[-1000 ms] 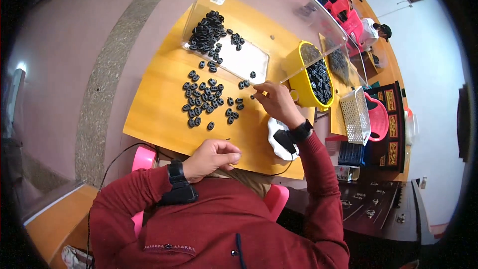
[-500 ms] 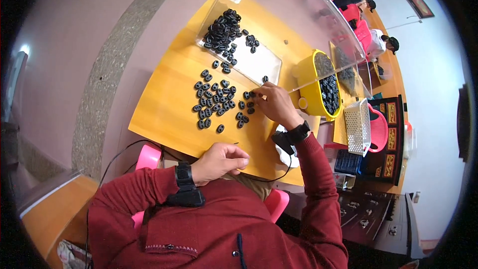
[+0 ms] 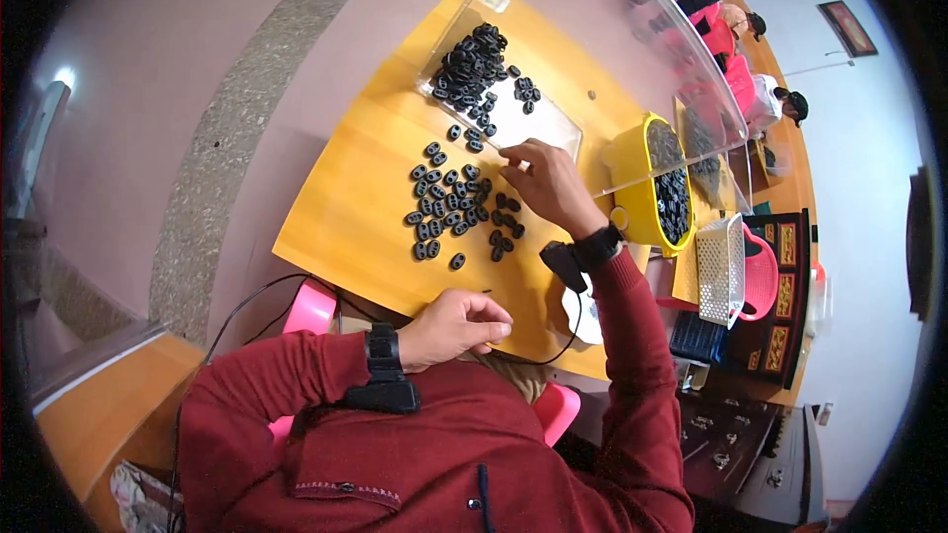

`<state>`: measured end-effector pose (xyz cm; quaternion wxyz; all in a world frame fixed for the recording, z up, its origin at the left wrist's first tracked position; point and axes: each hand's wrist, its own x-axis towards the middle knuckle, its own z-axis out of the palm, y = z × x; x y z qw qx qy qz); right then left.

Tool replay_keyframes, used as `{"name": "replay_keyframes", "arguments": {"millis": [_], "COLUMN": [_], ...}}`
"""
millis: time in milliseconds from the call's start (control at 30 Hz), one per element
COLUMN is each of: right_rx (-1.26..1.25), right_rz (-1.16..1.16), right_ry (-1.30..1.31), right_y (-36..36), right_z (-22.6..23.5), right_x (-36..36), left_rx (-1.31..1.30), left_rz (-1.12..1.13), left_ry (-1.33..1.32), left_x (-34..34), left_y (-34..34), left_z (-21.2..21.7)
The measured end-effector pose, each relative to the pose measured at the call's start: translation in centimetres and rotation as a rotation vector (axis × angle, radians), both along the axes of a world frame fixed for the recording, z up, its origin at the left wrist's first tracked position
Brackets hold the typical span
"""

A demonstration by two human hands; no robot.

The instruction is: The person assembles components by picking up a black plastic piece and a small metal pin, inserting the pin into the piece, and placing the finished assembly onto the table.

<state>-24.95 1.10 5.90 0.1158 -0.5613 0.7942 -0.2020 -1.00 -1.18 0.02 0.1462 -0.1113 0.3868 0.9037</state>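
The right hand [image 3: 546, 185] reaches out over the yellow tabletop [image 3: 355, 227], fingers drawn close together with the tips down at the far edge of a scatter of small black oval pieces [image 3: 456, 212] — whether a piece is pinched between them cannot be told. A denser heap of black pieces [image 3: 471, 67] lies farther off on a white sheet [image 3: 528, 123]. The left hand [image 3: 456, 328] rests near the tabletop's near edge, curled into a loose fist, nothing visible in it. A yellow tub [image 3: 642, 192] of black pieces stands just right of the right hand.
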Motion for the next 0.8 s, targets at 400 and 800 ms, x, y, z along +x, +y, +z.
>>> {"name": "replay_keyframes", "arguments": {"millis": [400, 800], "right_rx": [0.108, 0.186], "right_rz": [0.020, -0.009], "right_ry": [0.165, -0.130], "right_y": [-4.2, -2.4], "right_z": [-0.9, -0.6], "right_x": [0.9, 1.3], "left_rx": [0.011, -0.007], "left_rz": [0.001, 0.011], "left_ry": [-0.008, 0.022], "left_x": [0.0, 0.0], "left_y": [0.0, 0.1], "left_z": [0.4, 0.1]}}
